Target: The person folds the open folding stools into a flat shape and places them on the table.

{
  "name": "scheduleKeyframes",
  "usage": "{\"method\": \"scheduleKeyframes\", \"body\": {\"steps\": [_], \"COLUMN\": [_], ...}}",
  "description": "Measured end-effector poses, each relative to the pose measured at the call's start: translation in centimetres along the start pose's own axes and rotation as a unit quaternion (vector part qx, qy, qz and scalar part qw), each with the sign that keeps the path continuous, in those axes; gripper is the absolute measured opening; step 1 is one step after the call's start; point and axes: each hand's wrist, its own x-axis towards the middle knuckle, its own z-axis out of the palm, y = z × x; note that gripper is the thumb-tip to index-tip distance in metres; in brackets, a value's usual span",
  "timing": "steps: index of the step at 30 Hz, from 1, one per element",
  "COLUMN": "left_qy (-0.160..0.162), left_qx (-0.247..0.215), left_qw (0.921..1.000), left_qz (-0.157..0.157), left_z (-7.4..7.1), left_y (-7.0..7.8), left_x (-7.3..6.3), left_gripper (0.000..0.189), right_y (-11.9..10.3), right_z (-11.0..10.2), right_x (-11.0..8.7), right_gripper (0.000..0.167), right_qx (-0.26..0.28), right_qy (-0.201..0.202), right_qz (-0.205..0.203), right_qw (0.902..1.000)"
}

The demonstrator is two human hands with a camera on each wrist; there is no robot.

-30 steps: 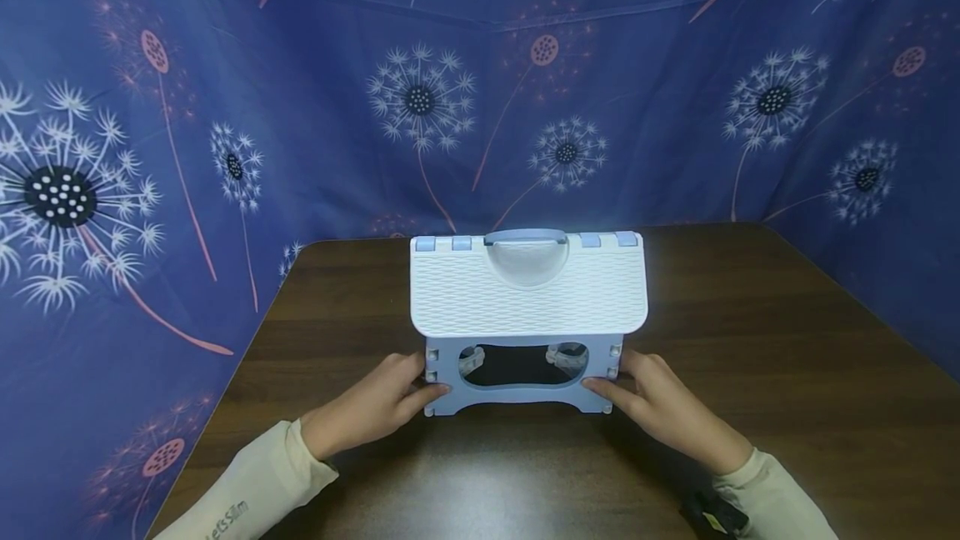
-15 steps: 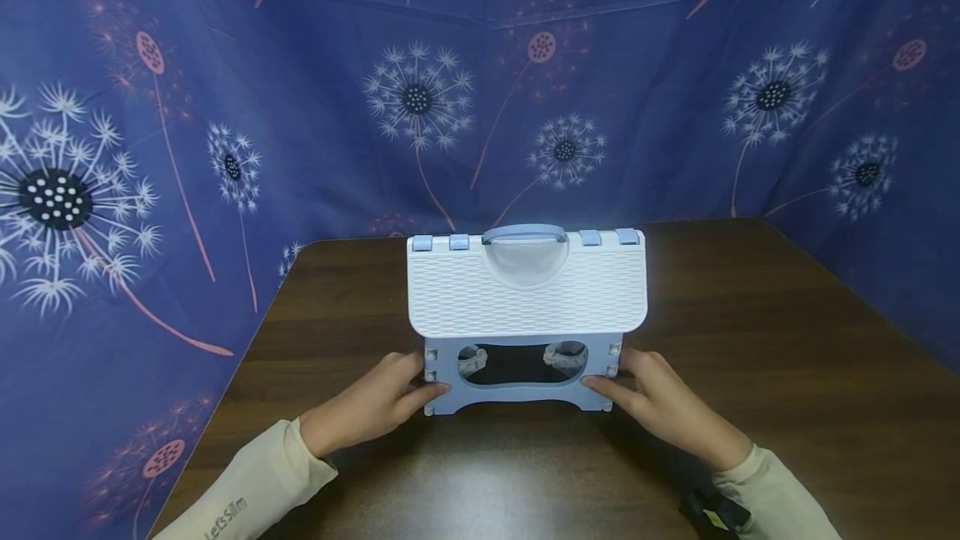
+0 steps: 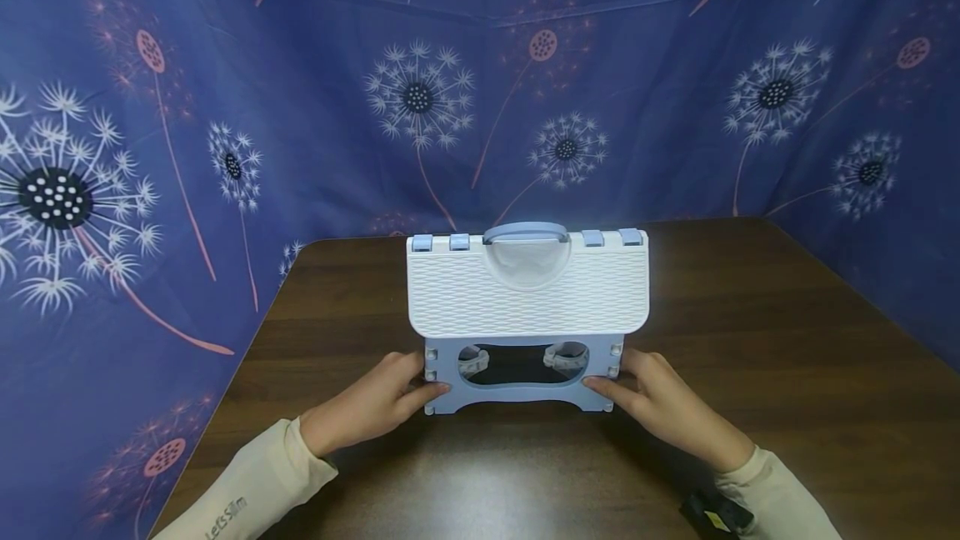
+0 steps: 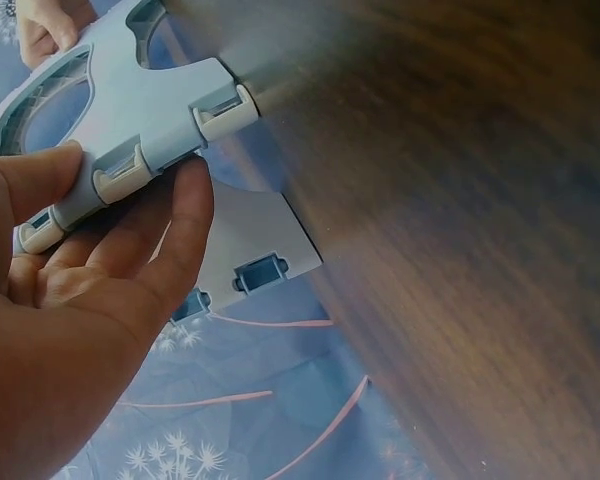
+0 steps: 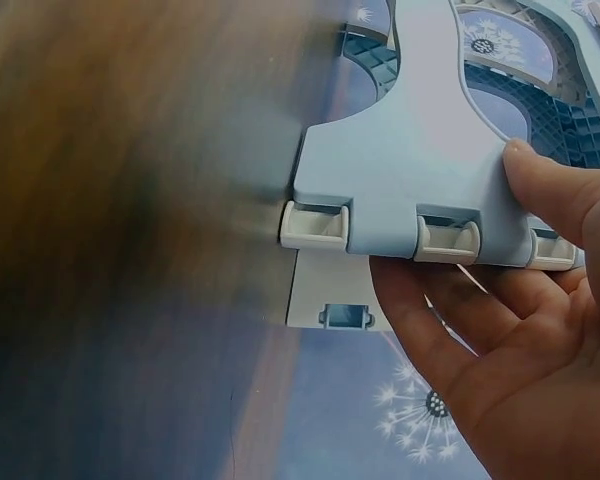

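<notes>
Barely shifted since a second ago: same spot, same pose for folding stool (image 3: 525, 311), slight drift of head view only. Probably means a steadying hold, no change of fold to log. Gripped by left hand (image 3: 382, 402) and right hand (image 3: 667, 398), one at each side, thumbs on front leg panel (image 3: 527, 393), fingers curled behind its edges. Standing on worktop (image 3: 750, 340), roughly mid-view. Looks part-folded, roof-like: white textured top sloping toward person, blue handle (image 3: 527, 231) up at ridge, oval cutout below, rear panel (image 4: 245, 225) set apart behind. Far half of top hidden.
</notes>
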Motion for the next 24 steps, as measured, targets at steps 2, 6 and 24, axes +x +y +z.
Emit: {"method": "scheduleKeyframes", "body": {"steps": [2, 6, 24], "left_qy": [0.003, 0.006, 0.009], "left_qx": [0.002, 0.002, -0.001], "left_qw": [1.0, 0.9999, 1.0], "left_qz": [0.004, 0.014, 0.002], "left_z": [0.0, 0.03, 0.16], "left_y": [-0.03, -0.12, -0.12], "left_x": [0.01, 0.04, 0.16], "left_gripper": [0.048, 0.042, 0.016], "right_y": [-0.09, -0.3, -0.21], "right_z": [0.0, 0.0, 0.02], "right_x": [0.01, -0.01, -0.11], "right_gripper": [0.038, 0.034, 0.03], "right_qx": [0.003, 0.004, 0.011], "right_qy": [0.0, 0.005, 0.005], "right_qz": [-0.003, -0.005, -0.013], "right_qw": [1.0, 1.0, 0.9998]}}
